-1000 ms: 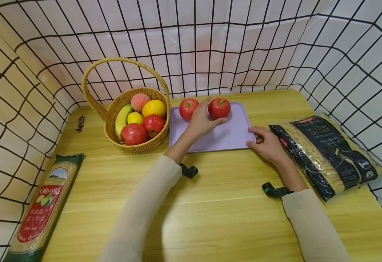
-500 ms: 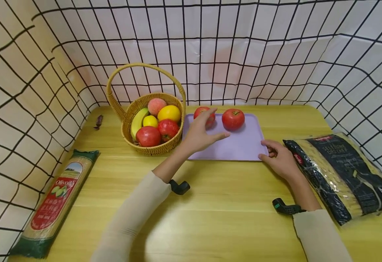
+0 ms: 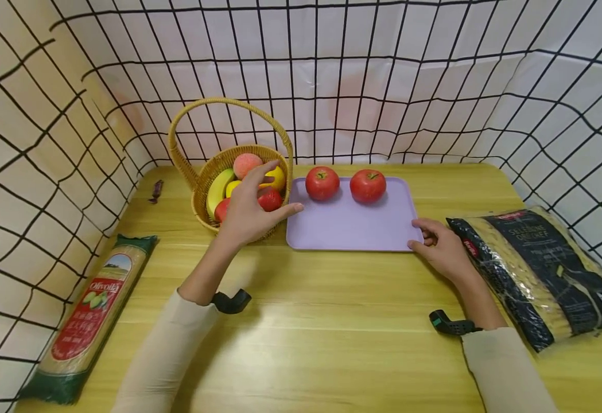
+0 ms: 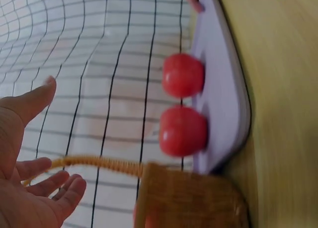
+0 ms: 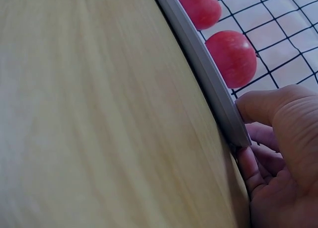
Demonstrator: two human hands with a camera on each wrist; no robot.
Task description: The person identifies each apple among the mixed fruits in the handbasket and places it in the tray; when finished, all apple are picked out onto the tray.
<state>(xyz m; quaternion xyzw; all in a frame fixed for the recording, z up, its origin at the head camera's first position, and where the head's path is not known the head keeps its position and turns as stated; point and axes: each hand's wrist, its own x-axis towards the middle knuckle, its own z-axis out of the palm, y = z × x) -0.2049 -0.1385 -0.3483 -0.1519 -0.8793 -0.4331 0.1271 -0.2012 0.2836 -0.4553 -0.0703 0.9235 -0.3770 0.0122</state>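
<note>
My left hand (image 3: 246, 215) hovers over the front of the wicker basket (image 4: 194, 198), thumb and fingers spread apart with nothing between them. Under it lie a banana (image 3: 218, 190), a peach (image 3: 246, 164), a yellow fruit (image 3: 278, 178) and red fruit (image 3: 271, 199), partly covered by the hand. Beside the basket is a lilac tray (image 3: 352, 229). Two red apples stand along its back, a left apple (image 3: 322, 183) and a right apple (image 3: 368, 186). My right hand (image 3: 442, 249) pinches the tray's front right corner, thumb on the rim and fingers below, as the right wrist view shows.
A bag of pasta (image 3: 543, 269) lies right of my right hand. On the left is a long spaghetti pack (image 3: 91, 315), with a small dark wrapped piece (image 3: 156, 191) behind it. Black-lined white walls (image 3: 326, 86) enclose the table. The basket's tall handle (image 3: 228, 101) arches upward.
My left hand has moved left, from the apples on the tray to over the basket, holding nothing. The right hand stays at the tray corner. The head view has shifted slightly.
</note>
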